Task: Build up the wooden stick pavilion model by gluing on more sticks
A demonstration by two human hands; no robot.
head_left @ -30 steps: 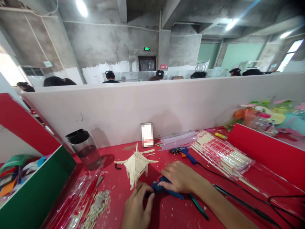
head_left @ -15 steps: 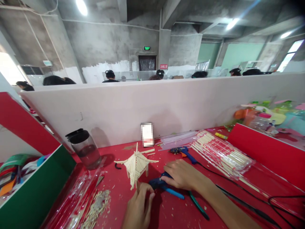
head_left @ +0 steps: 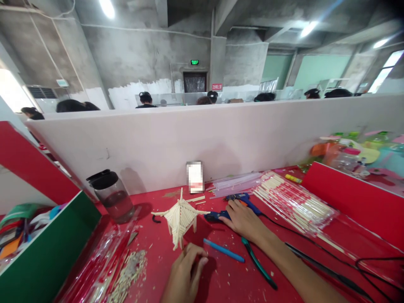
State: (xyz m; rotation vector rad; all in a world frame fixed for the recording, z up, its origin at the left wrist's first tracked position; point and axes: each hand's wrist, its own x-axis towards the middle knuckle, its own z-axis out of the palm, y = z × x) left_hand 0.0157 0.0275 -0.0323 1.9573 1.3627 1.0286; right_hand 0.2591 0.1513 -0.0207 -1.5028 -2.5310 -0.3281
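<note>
A small pavilion-like model roof (head_left: 180, 221) of pale wooden sticks stands on thin legs at the middle of the red table. My left hand (head_left: 186, 269) rests just in front of its near corner, fingers loosely bent and thumb apart, with nothing seen in it. The fingers of my right hand (head_left: 240, 218) are closed on a dark blue tool (head_left: 215, 216), right of the model; they cover part of it and its kind is unclear. Between my hands lie a slim light-blue rod (head_left: 224, 250) and a tool's green handle (head_left: 259, 265).
A blue glue gun (head_left: 248, 204) with a black cord lies beyond my right hand. Bagged wooden sticks (head_left: 293, 202) are at the right. A black-lidded bottle (head_left: 112, 198), stick offcuts (head_left: 129, 273) and a green divider (head_left: 59, 235) are left. A phone (head_left: 195, 176) leans on the partition.
My right hand has moved away from me with the dark blue tool, off the light-blue rod and toward the glue gun. The model has stayed put; my left hand has barely shifted.
</note>
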